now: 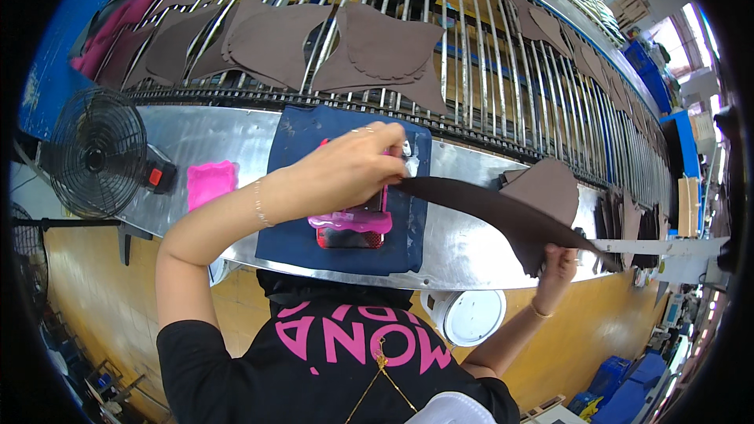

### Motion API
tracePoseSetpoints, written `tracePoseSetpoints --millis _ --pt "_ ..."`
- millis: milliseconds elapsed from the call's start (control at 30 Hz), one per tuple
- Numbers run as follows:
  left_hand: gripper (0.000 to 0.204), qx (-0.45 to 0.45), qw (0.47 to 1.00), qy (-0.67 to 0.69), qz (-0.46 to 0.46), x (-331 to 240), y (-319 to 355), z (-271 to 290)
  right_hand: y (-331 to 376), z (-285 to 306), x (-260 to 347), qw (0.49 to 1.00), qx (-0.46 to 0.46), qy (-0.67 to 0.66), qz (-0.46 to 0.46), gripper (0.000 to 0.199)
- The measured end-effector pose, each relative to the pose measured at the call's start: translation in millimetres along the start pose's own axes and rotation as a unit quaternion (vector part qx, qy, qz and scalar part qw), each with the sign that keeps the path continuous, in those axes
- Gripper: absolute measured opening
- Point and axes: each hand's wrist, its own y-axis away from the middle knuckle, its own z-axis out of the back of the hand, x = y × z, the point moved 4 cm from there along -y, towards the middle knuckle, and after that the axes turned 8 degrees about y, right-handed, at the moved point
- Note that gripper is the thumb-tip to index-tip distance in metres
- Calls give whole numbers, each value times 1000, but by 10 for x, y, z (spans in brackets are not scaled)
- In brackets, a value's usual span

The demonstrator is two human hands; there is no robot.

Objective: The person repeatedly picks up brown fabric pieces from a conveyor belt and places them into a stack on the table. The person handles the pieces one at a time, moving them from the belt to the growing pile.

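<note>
A dark brown, leather-like cut piece (479, 206) is stretched between my hands, above the metal table's front part. My left hand (363, 161) pinches its narrow left end. With closed fingers, my right hand (559, 265) grips its lower edge near the right end. Below my left hand, a red and pink object (351, 239) with a scalloped pink strip lies on a dark blue mat (294, 188); my hand and forearm hide part of it. Behind the held piece, more brown pieces (550, 188) are stacked on the table.
A rack of metal rods (463, 39) runs along the table's far side, carrying several brown pieces (275, 39). At left are a black fan (96, 155) and a pink scalloped sheet (212, 183). More brown pieces (631, 224) stand at right. A white lidded bucket (473, 318) stands below the table edge.
</note>
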Motion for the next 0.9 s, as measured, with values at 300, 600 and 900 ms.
tracePoseSetpoints --millis 300,600,900 --pt "34 -1 924 369 100 -171 -1284 82 -512 548 268 992 71 96 -43 15" --pt "57 -143 734 591 302 1466 -963 -16 -205 597 -1414 932 -14 303 -201 36" --pt "48 -277 656 582 394 2792 -656 -489 -3 455 -1865 825 -2 443 -351 60"
